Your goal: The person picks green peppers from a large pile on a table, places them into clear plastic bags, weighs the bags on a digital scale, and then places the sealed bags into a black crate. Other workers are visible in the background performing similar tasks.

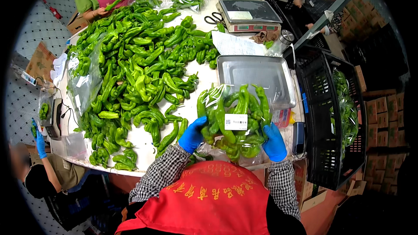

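Note:
Both my hands wear blue gloves and hold a clear plastic bag of green peppers (225, 133) between them. My left hand (192, 134) grips the bag's left side, and my right hand (274, 142) its right side. A white label (235, 122) with writing and a printed code is on the bag's upper face. Just beyond the bag lies a shallow metal tray (254, 68), partly covered by it. Left of my left hand, a large heap of loose green peppers (130, 71) spreads over the white table (143, 151).
Near the far edge are a digital scale (249, 14), black scissors (214, 18), a written sheet (238, 44) and a glass jar (281, 42). A black plastic crate (318, 120) at right contains bagged peppers (344, 107). Co-workers are at the far left, near left and far right.

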Action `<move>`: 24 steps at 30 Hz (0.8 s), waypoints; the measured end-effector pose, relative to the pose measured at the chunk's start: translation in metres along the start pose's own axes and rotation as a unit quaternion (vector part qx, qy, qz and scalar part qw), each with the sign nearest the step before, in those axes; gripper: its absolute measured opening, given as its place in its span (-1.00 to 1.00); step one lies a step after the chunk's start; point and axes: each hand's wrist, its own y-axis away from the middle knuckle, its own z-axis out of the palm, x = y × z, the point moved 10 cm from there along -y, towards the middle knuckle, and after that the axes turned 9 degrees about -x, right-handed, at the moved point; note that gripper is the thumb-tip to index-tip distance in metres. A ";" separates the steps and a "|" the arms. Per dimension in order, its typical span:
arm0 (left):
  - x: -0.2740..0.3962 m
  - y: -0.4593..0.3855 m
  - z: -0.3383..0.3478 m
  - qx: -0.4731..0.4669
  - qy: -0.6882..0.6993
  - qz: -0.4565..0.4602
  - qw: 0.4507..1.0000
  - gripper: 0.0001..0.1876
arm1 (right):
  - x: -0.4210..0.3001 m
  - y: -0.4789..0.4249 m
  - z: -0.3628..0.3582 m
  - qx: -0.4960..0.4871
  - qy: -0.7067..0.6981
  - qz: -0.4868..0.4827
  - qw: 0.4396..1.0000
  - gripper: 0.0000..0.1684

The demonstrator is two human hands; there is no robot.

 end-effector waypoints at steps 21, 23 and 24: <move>0.003 -0.033 0.087 -0.022 -0.337 -0.009 0.941 -0.13 | 0.031 0.033 -0.047 0.045 -0.213 -0.053 0.975 -0.36; 0.004 -0.035 0.088 -0.018 -0.338 0.009 0.941 -0.18 | 0.026 0.038 -0.043 0.050 -0.250 -0.051 0.966 -0.38; 0.005 -0.039 0.079 -0.020 -0.340 0.020 0.940 -0.19 | 0.028 0.040 -0.051 0.065 -0.258 -0.056 0.962 -0.41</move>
